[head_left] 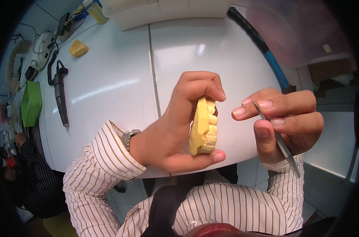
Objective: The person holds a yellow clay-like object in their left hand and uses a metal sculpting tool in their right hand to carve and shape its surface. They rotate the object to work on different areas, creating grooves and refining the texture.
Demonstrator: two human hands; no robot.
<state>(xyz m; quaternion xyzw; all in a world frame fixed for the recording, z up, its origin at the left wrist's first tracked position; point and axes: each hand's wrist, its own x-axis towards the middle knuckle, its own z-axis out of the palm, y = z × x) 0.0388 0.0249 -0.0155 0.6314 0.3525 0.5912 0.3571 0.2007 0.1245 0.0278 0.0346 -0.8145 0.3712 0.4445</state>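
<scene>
The left hand [175, 126] grips a yellow dental cast [203, 127] on edge, fingertips over its top and thumb beneath — teeth facing the right hand [284, 122]. That hand pinches a thin metal blade [277, 138], its tip just beside the cast. Beyond the left hand, on the white table [120, 79], lie a black handpiece [60, 93] and a yellow plaster lump [78, 48] — well apart.

Bare white table [120, 79] ahead; black handpiece [60, 94] far left

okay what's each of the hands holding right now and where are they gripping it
The left hand grips a yellow dental cast by its ends, fingers on top and thumb underneath. The right hand pinches a thin metal blade tool near its upper tip.
</scene>
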